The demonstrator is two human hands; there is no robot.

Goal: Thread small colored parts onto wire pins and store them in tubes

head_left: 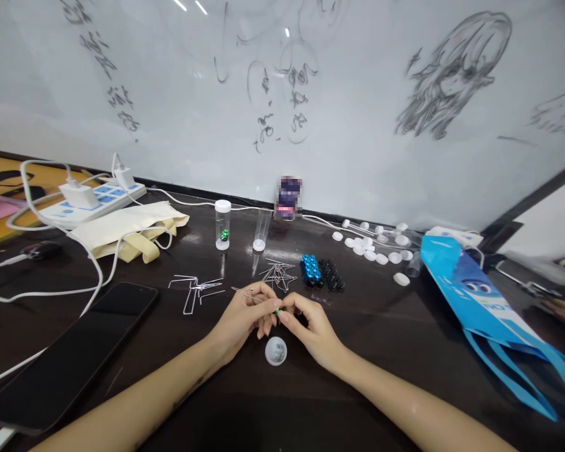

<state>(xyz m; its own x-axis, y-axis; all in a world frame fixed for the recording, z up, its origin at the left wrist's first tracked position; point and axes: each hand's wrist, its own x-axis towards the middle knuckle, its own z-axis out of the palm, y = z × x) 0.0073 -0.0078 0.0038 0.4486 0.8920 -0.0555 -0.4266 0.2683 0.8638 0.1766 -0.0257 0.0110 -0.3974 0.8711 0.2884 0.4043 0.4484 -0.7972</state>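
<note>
My left hand [247,314] and my right hand [313,326] meet over the middle of the dark table, fingertips nearly touching. Both are closed in a pinch on a small green part [277,311], mostly hidden by the fingers. A thin metal rod [249,295] shows by my left fingers; whether it is held I cannot tell. Just below the hands is a small round whitish cup [275,351] with tiny contents. Thin bent metal rods, like hex keys, lie in one pile [277,273] behind the hands and another pile [195,287] to the left.
Blue parts [311,270] and black parts [332,275] stand in rows. Behind are a capped tube [223,226] with green parts and a clear tube [262,231]. White caps [370,245], a blue bag [480,295], a phone [75,351] and a power strip [94,204] surround the work area.
</note>
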